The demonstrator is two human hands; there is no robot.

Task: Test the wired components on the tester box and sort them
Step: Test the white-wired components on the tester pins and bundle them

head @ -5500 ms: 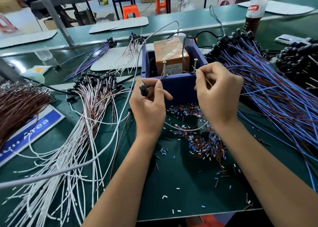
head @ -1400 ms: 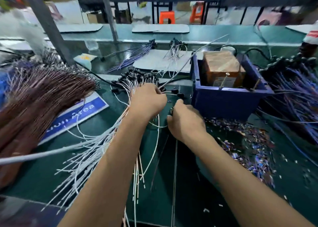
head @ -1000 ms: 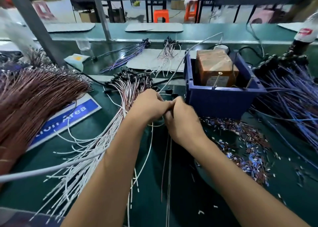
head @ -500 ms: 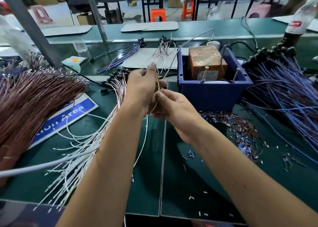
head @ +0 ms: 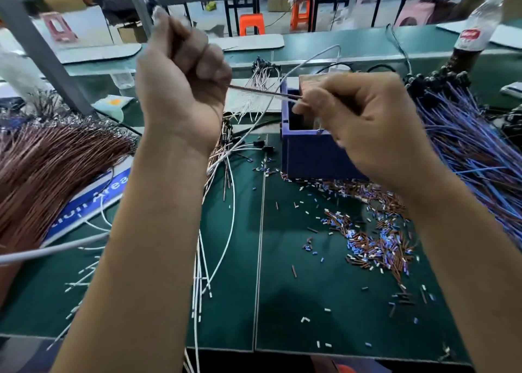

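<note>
Bright, even overhead light; soft shadows on the dark green table mat (head: 282,302). Raised left hand (head: 180,84) motion-blurred. Wide-angle bending at edges; background soft.

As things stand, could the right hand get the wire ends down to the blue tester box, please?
Probably yes. The right hand pinches the thin wires stretched from the left hand and hovers right over the open top of the blue tester box. Nothing seems to block the way, though the hand hides the contacts.

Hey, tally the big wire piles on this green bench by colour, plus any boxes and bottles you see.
Brown wire pile: 1
Blue-purple wire pile: 1
White wire pile: 1
Blue plastic tester box: 1
Clear plastic drink bottle: 1
Total: 5
</note>
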